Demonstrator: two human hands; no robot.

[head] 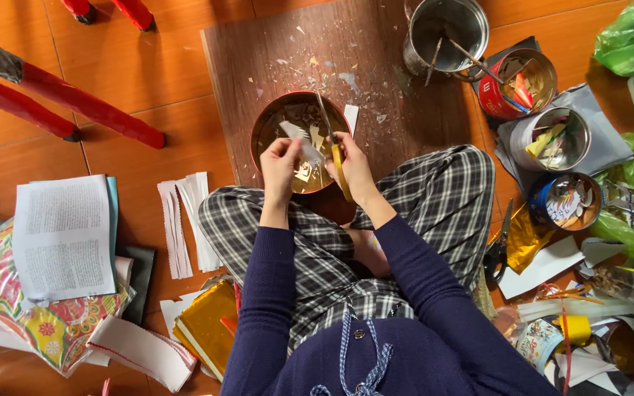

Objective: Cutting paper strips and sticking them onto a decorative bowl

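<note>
We see a dark wooden board (288,51) on the orange floor, scattered with paper scraps. On its near edge sits a round red tin (266,125) holding cut pieces, just ahead of checked-trousered knees. To the right stand a steel pot (445,29) and three open tins (544,139); black scissors (497,249) lie beside the right knee. Over the tin, our left hand (279,165) pinches a white paper piece (299,139), while the right hand (354,169) grips yellow-handled scissors (335,150), blades pointing away
</note>
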